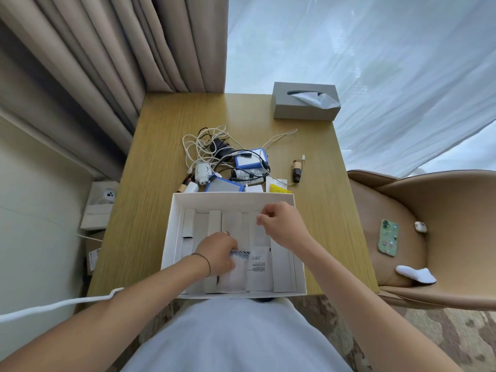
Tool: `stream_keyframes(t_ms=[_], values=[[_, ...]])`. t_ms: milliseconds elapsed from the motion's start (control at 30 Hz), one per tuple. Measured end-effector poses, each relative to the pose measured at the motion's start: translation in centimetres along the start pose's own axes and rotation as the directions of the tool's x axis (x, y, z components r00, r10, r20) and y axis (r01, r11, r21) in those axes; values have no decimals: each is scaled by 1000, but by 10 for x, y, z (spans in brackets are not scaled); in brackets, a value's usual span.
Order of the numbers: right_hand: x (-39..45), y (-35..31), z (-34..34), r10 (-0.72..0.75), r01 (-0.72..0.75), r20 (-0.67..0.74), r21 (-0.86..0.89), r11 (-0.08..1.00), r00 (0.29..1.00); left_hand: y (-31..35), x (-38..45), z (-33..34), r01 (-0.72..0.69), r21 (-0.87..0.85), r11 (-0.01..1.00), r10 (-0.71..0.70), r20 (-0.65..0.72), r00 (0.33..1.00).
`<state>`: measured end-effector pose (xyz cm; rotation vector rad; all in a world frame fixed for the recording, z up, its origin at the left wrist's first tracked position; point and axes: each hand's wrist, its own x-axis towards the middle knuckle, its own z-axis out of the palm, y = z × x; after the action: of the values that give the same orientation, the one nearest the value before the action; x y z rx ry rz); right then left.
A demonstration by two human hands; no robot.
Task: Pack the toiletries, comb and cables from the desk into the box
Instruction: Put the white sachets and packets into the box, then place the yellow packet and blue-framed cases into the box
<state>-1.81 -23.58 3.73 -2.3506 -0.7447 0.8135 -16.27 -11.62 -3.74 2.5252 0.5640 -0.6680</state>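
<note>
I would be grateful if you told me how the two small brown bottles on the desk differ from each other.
The right brown bottle lies in the open on bare desk, fully visible, its dark cap toward the box. The left brown bottle is partly hidden under the cable tangle, beside a white charger, and shows a pale end. Both lie on their sides beyond the box's far wall, not yet packed.

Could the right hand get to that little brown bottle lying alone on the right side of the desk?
Probably yes. The right hand hovers over the box, and the brown bottle lies just beyond the box's far rim on bare desk, with only a thin white cable end beside it.
</note>
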Motion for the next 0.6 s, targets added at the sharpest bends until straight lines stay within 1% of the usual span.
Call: stream_keyframes(t_ms=[67,133,200,267,333,367,467,600], values=[[1,0,-1,0,0,-3,-2,1000,1000,3,0,-1,-46,136,990,47,-7,999],[2,0,-2,-5,5,-8,-6,1000,1000,5,2,-2,-68,217,974,68,8,998],[3,0,-4,-18,18,-12,1,1000,1000,6,4,-3,-76,264,962,77,8,997],[5,0,-8,-36,36,-19,7,999,999,8,5,-5,-84,273,958,96,-31,995],[8,-1,-14,-37,37,-36,16,999,999,9,4,-10,-99,220,970,127,-119,985],[12,-1,-18,-30,31,-46,24,999,999,11,3,-14,-121,164,979,151,-183,971],[24,-1,-35,-18,21,-73,47,999,997,21,-5,-32,-252,-43,967,215,-397,892],[49,4,-54,25,-15,-110,96,995,994,38,-7,-63,-361,-199,911,188,-579,793]])
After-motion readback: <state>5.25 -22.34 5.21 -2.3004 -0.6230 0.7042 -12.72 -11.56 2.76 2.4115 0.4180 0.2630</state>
